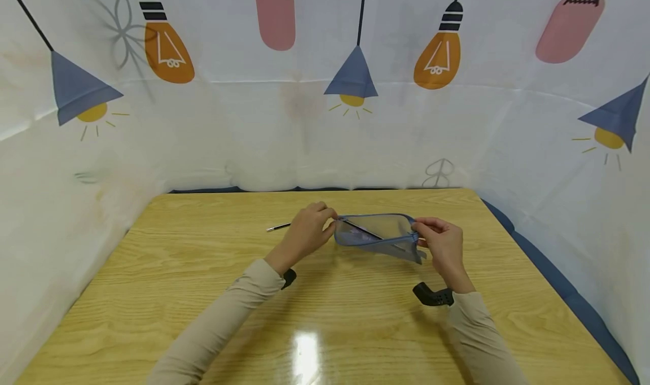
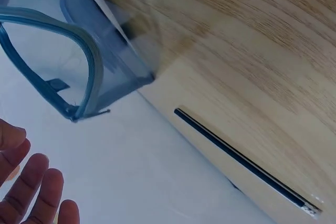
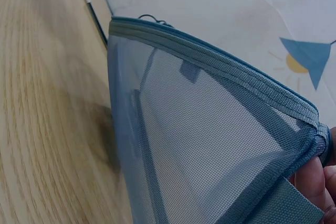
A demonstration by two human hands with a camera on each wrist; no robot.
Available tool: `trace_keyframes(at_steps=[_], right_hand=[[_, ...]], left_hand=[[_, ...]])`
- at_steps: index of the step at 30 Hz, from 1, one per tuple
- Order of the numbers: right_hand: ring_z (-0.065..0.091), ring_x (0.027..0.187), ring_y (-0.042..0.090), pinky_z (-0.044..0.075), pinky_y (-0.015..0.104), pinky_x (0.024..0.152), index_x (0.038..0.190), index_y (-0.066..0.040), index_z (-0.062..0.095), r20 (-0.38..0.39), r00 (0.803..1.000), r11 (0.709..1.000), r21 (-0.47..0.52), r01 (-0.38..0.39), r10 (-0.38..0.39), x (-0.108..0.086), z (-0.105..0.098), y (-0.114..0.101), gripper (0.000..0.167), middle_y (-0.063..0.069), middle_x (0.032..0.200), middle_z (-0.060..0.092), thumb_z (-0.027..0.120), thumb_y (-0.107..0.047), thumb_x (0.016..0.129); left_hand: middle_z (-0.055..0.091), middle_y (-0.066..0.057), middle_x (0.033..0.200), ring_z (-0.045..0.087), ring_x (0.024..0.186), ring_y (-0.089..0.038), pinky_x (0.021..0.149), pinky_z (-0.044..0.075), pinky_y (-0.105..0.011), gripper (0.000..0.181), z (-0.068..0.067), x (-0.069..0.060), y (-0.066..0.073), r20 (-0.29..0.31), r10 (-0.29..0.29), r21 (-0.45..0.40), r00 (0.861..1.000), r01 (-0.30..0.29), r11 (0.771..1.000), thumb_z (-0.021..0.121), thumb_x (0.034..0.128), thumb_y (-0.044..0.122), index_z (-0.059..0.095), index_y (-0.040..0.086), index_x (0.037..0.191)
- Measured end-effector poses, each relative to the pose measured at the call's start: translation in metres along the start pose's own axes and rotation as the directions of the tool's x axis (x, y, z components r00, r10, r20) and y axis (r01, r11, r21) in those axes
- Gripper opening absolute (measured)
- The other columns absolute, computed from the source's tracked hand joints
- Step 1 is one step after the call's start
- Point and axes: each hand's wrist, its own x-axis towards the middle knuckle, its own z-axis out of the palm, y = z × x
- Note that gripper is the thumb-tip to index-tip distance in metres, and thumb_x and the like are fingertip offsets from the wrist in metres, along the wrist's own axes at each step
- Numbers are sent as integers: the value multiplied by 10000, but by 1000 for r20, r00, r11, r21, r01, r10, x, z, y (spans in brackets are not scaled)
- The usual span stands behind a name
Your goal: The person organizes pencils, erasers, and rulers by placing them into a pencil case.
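Observation:
A blue mesh zipper pouch (image 1: pixel 378 227) is held just above the table with its zipper mouth gaping. My right hand (image 1: pixel 440 244) pinches the pouch's right end by the zipper; the right wrist view shows these fingers (image 3: pixel 311 182) under the corner. Beside the left end is my left hand (image 1: pixel 308 230). Its fingers (image 2: pixel 50 195) are spread and apart from the pouch in the left wrist view, with nothing in them. Through the mesh shows a dark stick-like pencil (image 1: pixel 363 228). Another dark pencil (image 2: pixel 244 163), with a silvery end, lies on the table, partly behind my left hand in the head view.
The wooden table (image 1: pixel 355 328) extends to a white curtain (image 1: pixel 244 136) printed with lamps and bulbs, which hangs behind and at both sides. A dark blue cloth edge (image 1: pixel 558 278) runs along the table's right side. Each wrist carries a black camera mount (image 1: pixel 431 296).

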Motion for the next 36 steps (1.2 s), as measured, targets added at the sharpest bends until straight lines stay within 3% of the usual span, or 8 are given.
trace_keyframes(at_steps=[6, 13, 19, 23, 28, 36], right_hand=[[648, 627, 82, 540, 228, 547, 1029, 133, 661, -10, 1000, 1000, -17, 10, -10, 0, -6, -3, 244, -17, 768, 697, 719, -41, 867], [657, 641, 83, 543, 235, 553, 1019, 137, 662, -33, 999, 999, -41, 20, -22, 1, -10, -2, 238, -6, 774, 700, 721, -31, 862], [657, 641, 84, 542, 235, 549, 1018, 138, 657, -20, 1000, 999, -39, 18, -19, 4, -16, 0, 229, -20, 756, 693, 714, -24, 867], [655, 640, 80, 542, 237, 545, 1036, 144, 651, -19, 1000, 999, -52, 12, -13, 4, -17, 0, 244, -16, 767, 695, 709, -26, 871], [655, 638, 76, 542, 239, 541, 1067, 162, 634, -20, 1000, 998, -59, 2, -3, 5, -17, 0, 284, 26, 799, 705, 708, -30, 872], [656, 636, 74, 540, 235, 540, 1031, 135, 654, -29, 1000, 999, -47, -14, 13, 5, -18, 3, 256, -16, 766, 698, 722, -51, 868]], left_hand=[[637, -93, 858, 585, 717, -218, 600, 487, -345, 88, -4, -4, -6, 16, -25, 12, 1000, 25, 1000, 709, 857, 42, 704, 43, 945], [620, -92, 799, 559, 659, -213, 542, 461, -338, 73, -4, -12, -20, 13, -47, 65, 999, 46, 997, 719, 847, 44, 700, 39, 916], [602, -77, 787, 573, 672, -231, 534, 470, -367, 79, -4, -17, -31, 27, -112, 98, 993, 109, 989, 731, 838, 61, 696, 30, 901], [608, -81, 809, 579, 692, -249, 565, 482, -416, 91, -3, -19, -37, 60, -172, 131, 983, 163, 978, 722, 851, 88, 695, 38, 922], [618, -95, 859, 589, 747, -278, 657, 497, -485, 115, 0, -20, -43, 111, -258, 143, 960, 241, 960, 721, 854, 80, 691, 37, 957], [607, -108, 859, 576, 740, -290, 617, 491, -467, 108, 3, -21, -49, 114, -294, 140, 949, 278, 950, 721, 858, 72, 678, 26, 945]])
